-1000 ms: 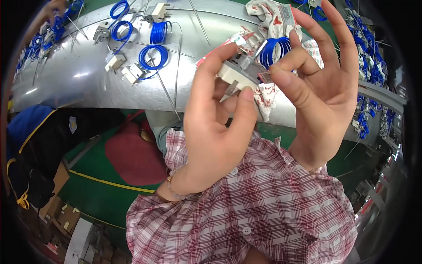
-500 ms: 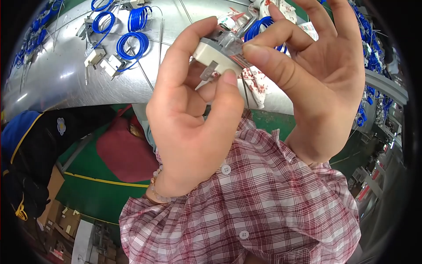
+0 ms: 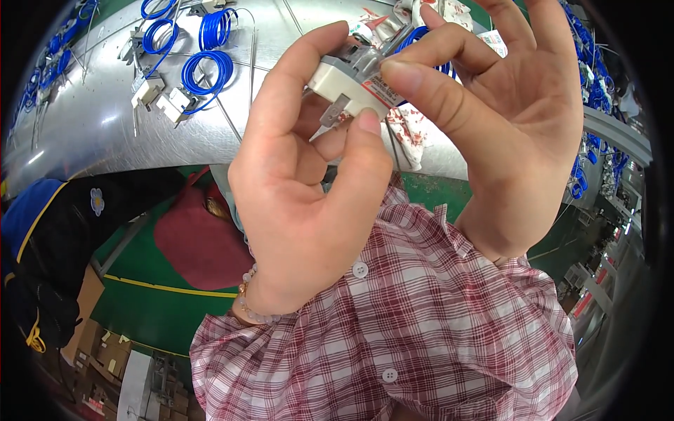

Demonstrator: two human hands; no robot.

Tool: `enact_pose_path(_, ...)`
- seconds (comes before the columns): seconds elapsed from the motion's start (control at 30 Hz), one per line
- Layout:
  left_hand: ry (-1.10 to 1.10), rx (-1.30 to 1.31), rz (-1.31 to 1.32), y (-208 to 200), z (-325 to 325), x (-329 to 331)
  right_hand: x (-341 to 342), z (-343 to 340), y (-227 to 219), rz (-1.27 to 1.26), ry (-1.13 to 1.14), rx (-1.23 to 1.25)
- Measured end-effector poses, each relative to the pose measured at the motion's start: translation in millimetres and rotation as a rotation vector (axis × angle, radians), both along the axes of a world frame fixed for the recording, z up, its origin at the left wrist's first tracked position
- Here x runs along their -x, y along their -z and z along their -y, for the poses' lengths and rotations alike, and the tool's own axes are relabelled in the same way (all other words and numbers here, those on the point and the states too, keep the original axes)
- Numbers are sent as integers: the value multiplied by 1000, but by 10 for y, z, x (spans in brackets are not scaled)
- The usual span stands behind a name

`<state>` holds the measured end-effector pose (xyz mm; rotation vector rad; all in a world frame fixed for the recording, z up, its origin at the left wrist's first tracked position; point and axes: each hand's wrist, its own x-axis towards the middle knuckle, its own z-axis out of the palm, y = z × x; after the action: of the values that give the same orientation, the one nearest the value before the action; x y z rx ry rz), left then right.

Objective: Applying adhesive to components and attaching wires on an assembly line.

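Observation:
My left hand (image 3: pixel 309 189) holds a small boxy thermostat (image 3: pixel 344 84) above the bench, its fingers around the back and its thumb under the front. The body is cream with a grey, partly clear top, and a flat metal tab juts out of its lower side. A printed label (image 3: pixel 381 91) with a red line covers the face turned to the right. My right hand (image 3: pixel 505 105) pinches thumb and forefinger at the labelled end; the other fingers are spread upward. The fingertips hide that end, so whether they grip the label or the body is unclear.
Several blue tubing coils (image 3: pixel 207 73) with cream housings (image 3: pixel 174 105) lie on the metal bench (image 3: pixel 91 133). Behind my hands is a red-spotted white cloth (image 3: pixel 411 137). More blue coils hang at the right (image 3: pixel 577 182). A maroon seat (image 3: pixel 200 242) and a dark jacket (image 3: pixel 98 210) are at the lower left.
The thermostat has tilted slightly, so more of its labelled face shows. My left hand has shifted a little to the left; my right thumb and forefinger stay pinched at the labelled end.

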<state>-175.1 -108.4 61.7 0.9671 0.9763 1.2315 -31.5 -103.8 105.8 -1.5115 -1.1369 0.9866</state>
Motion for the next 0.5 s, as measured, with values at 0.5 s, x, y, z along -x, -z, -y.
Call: enact_pose_path(0.5,-45,-11,83,16,-9,-62,243,-54,-19,-46,28,83)
